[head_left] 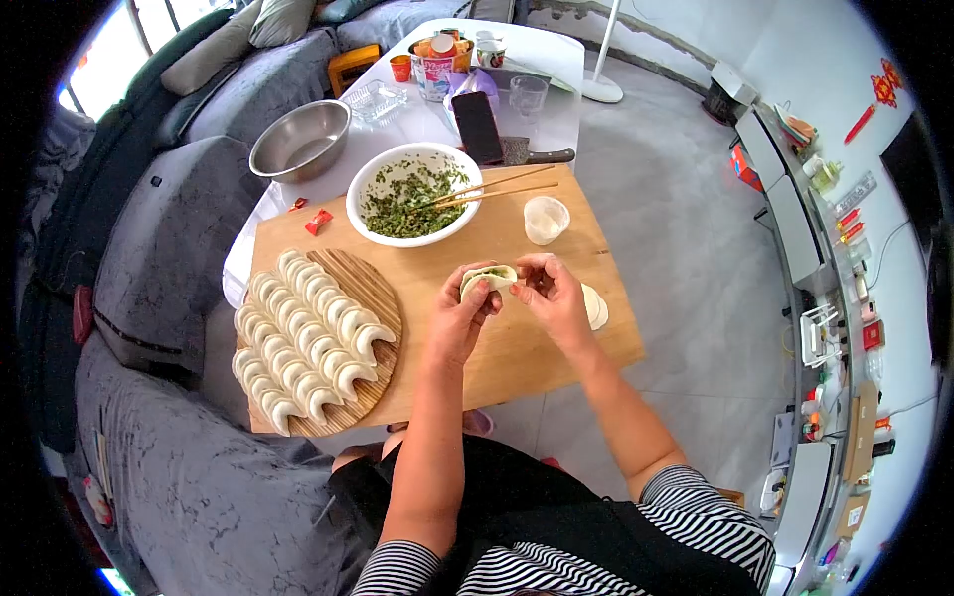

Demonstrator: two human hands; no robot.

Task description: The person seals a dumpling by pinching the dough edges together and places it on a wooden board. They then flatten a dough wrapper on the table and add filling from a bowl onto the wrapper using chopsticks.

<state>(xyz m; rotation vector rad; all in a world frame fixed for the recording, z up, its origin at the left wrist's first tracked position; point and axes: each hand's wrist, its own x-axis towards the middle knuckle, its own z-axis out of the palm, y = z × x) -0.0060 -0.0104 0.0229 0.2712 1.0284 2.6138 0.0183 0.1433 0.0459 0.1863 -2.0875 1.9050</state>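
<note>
Between my two hands is a dumpling, its round wrapper folded over green filling that still shows at the top. My left hand cups it from the left, thumb on the near side. The fingers of my right hand pinch the wrapper's right edge. Several flat dumpling wrappers lie on the wooden board, partly hidden behind my right hand. At the left, rows of folded dumplings cover a round wooden tray. Beyond my hands stands a white bowl of chopped green filling.
Chopsticks rest across the bowl's rim. A small plastic cup of white powder stands at the board's right. Behind are a cleaver, a phone and a steel basin. A grey sofa runs along the left.
</note>
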